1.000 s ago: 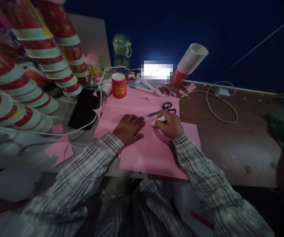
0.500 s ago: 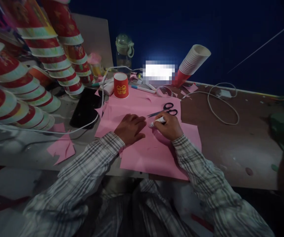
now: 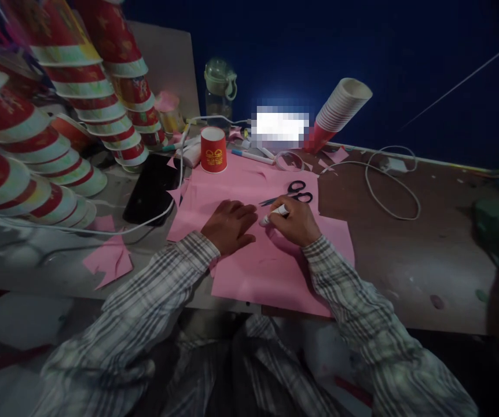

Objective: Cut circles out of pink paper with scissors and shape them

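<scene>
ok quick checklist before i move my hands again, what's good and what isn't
1. White tube in the grip: ok, the right hand holds the white tube.
2. Paper steadied: ok, the left hand lies flat on the pink paper.
3. Tube's tip on the paper: cannot tell, contact isn't clear from this angle.
4. Scissors well away from the hands: not ok, the scissors lie just beyond the right hand.
5. Cup standing: ok, the red cup is upright beyond the left hand.
</scene>
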`<state>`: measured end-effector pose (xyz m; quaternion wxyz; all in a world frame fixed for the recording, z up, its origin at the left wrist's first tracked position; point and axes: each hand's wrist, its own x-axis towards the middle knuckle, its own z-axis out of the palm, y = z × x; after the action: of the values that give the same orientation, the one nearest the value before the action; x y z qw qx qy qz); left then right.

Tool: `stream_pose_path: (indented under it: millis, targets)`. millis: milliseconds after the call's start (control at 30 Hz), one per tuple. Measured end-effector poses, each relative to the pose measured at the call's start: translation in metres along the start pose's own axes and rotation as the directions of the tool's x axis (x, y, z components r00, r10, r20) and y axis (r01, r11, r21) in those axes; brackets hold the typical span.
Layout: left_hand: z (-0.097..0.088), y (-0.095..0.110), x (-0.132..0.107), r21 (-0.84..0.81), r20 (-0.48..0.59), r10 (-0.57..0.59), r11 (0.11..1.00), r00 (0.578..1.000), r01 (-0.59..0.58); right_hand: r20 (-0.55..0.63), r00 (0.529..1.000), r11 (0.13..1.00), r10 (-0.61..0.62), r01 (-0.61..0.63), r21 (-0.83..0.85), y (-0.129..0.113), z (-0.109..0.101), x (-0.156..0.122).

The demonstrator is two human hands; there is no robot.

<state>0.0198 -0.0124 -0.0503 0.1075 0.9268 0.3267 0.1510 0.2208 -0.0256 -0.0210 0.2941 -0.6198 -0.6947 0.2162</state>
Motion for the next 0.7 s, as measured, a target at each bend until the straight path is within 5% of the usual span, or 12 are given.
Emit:
stream_pose_path:
  millis: [133,333,567,700]
  targets:
    - [0.002,-0.001,-0.001,-0.001,-0.015,0.030,1.000,0.999,-0.030,0.104,0.994,0.998,0.031,-0.036,0.046,-0.001,-0.011,-0.004]
    - [0.003,-0.002,-0.001,0.004,-0.019,0.018,1.000,1.000,-0.017,-0.135,0.987,0.981,0.088,-0.063,0.184,0.001,-0.012,-0.001]
    - [0.000,0.000,0.000,0.001,0.001,0.012,1.000,1.000,-0.012,0.142,0.990,0.999,0.019,-0.025,0.036,0.001,-0.010,-0.002]
    - [0.002,-0.001,-0.001,-0.001,-0.011,0.017,1.000,1.000,-0.017,0.006,0.998,0.977,0.064,-0.064,0.204,0.003,-0.018,-0.005]
